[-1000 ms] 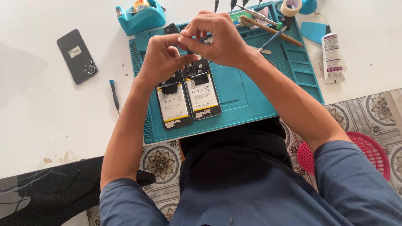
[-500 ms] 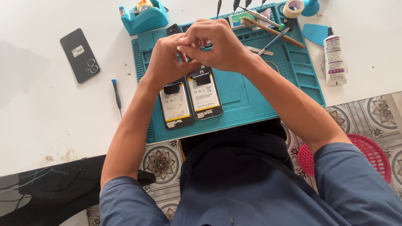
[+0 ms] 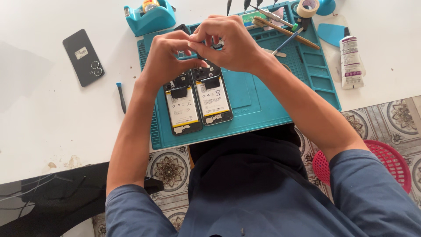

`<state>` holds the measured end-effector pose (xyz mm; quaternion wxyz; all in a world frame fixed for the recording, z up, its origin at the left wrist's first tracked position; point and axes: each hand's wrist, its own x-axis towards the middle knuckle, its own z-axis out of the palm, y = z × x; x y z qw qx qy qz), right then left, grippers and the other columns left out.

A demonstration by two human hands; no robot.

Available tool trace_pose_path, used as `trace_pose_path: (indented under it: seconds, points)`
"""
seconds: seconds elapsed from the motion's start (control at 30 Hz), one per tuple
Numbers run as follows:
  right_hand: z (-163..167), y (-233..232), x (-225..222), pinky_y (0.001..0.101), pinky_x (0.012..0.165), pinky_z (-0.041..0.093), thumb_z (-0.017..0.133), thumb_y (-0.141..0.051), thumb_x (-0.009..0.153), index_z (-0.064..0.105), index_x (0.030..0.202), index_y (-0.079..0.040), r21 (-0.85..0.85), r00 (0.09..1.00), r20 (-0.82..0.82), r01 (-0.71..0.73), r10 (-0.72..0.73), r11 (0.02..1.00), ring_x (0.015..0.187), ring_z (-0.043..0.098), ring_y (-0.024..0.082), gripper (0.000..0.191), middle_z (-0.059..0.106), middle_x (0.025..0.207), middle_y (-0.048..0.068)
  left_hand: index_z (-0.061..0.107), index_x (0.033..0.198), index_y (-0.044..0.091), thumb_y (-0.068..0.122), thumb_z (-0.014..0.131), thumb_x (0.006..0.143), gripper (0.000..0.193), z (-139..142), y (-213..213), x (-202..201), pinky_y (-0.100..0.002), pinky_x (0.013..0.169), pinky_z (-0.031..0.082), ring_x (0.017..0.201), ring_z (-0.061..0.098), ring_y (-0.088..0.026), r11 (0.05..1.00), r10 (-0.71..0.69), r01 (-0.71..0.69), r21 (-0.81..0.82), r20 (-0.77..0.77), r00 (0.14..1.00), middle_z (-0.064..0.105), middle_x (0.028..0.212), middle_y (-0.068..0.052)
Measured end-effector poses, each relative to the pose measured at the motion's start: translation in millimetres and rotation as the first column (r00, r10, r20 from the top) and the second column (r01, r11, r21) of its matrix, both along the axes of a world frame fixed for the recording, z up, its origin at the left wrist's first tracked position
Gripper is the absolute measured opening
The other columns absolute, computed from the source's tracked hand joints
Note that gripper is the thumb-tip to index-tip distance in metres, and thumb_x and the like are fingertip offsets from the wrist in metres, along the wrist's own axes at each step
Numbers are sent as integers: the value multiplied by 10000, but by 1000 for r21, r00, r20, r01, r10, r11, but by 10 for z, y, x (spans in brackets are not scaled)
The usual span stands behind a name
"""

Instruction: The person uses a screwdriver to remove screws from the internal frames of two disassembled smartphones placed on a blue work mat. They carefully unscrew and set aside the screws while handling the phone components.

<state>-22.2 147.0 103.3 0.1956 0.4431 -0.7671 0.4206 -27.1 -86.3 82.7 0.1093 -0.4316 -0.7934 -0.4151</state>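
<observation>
above two opened phones (image 3: 197,103), both hands' (image 3: 201,55) grips pinch something small.

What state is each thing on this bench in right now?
Two phones: backs off, batteries showing, flat on teal mat.
Black back cover: lying apart on the table.
Left hand, right hand: fingertips pinched together over the phones; what they pinch is hidden.
Glue tube: lying down.

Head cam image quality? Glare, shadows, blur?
Head view: bright, even light; the white table is near blown out, with a soft grey shadow at its left edge. The opened phones and repair mat are sharp. The left hand and right hand hide whatever they pinch.
</observation>
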Motion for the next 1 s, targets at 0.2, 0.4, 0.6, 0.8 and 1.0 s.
trace_pose_path:
  seconds: [0.2,0.4,0.6,0.8,1.0]
  points:
    - [1,32,-13,255,648,514,830,-127,1013,738,958,-54,-4,1000,24,11,-11,1000,730,651,123,130,757,936,72,779,1160,74,81,869,880,294,-3,13,12,-357,792,526,1021,665,-215,999,-49,48,13,167,985,698,1170,-72]
    - [-2,42,-19,257,654,515,827,-115,1003,732,934,-54,-10,998,68,-9,10,1000,732,649,117,132,751,914,64,739,1206,62,22,752,975,235,-42,12,13,-362,870,567,1133,628,-268,992,-114,121,-25,183,976,662,1205,-98]
    - [34,1,-3,248,654,527,819,-130,1022,722,925,-52,-11,993,119,-10,11,1000,724,667,101,158,760,906,51,722,1157,12,197,917,883,384,6,-16,7,-402,889,530,1050,630,-259,996,-81,81,-22,-15,997,685,1107,-110]
    - [57,7,9,258,649,520,824,-136,1015,740,941,-54,-5,998,66,-5,5,1000,730,675,118,139,771,928,64,779,999,40,278,971,835,347,24,66,45,-322,734,503,810,658,-168,996,80,-82,32,63,995,738,882,-57]
    - [52,17,7,257,656,533,826,-132,1009,732,934,-54,-10,998,56,6,-5,1000,750,695,121,143,794,996,74,782,1023,38,204,935,864,276,39,69,49,-333,721,500,796,628,-179,999,29,-31,22,107,994,731,874,-80]
